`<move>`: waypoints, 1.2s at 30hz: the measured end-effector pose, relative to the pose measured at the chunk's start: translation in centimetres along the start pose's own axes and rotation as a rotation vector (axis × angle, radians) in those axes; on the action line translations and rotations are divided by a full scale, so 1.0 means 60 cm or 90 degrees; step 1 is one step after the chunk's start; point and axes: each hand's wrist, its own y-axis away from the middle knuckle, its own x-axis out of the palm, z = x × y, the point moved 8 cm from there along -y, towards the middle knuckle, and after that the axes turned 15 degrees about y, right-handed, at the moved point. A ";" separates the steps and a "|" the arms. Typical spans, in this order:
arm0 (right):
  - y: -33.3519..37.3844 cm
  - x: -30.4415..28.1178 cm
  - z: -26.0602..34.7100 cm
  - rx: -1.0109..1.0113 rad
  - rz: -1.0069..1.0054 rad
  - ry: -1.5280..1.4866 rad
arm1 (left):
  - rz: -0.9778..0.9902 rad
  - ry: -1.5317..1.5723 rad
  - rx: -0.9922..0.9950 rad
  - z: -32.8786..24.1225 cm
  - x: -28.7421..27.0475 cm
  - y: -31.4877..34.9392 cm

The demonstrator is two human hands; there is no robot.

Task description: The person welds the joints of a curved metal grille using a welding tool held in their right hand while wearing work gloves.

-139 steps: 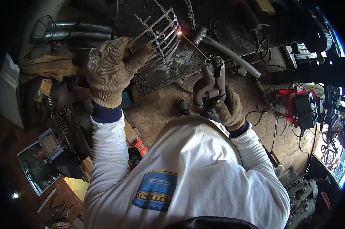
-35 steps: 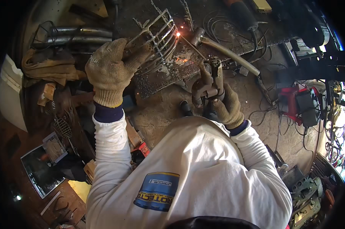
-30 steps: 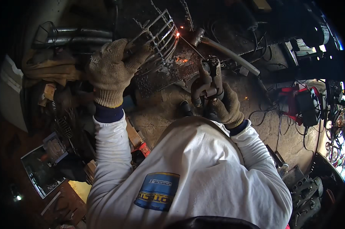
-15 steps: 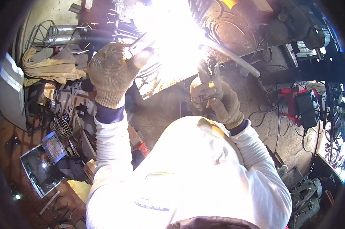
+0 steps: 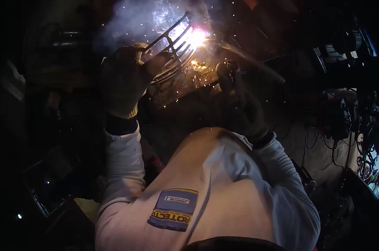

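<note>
Evidently, welding appears unfinished: left hand [image 5: 124,79] grips a largely assembled metal grille [image 5: 171,43], right hand [image 5: 252,113] holds an electrode holder [image 5: 224,74], arc [image 5: 196,38] burning at grille edge.

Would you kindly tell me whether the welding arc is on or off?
On: a white glare burns at the right edge of the metal grille, with smoke to the left.

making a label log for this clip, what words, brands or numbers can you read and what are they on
Shirt, blue print: large lettering across its lower part, partly readable but not copied here.
Pale strip on that print: small lettering, too small to read surely.
Elsewhere: none readable; much is dark.
</note>
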 end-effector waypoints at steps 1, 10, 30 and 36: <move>0.004 0.018 -0.029 0.180 0.000 -0.432 | 0.000 0.001 0.014 -0.004 -0.001 -0.004; 0.034 -0.027 -0.016 0.078 -0.105 0.084 | 0.049 0.034 -0.036 0.014 -0.003 -0.001; 0.025 -0.022 0.004 0.118 -0.056 0.287 | 0.043 0.098 -0.105 0.017 -0.010 -0.008; 0.017 -0.022 0.018 0.096 -0.050 0.334 | 0.037 0.070 -0.075 0.013 -0.010 -0.007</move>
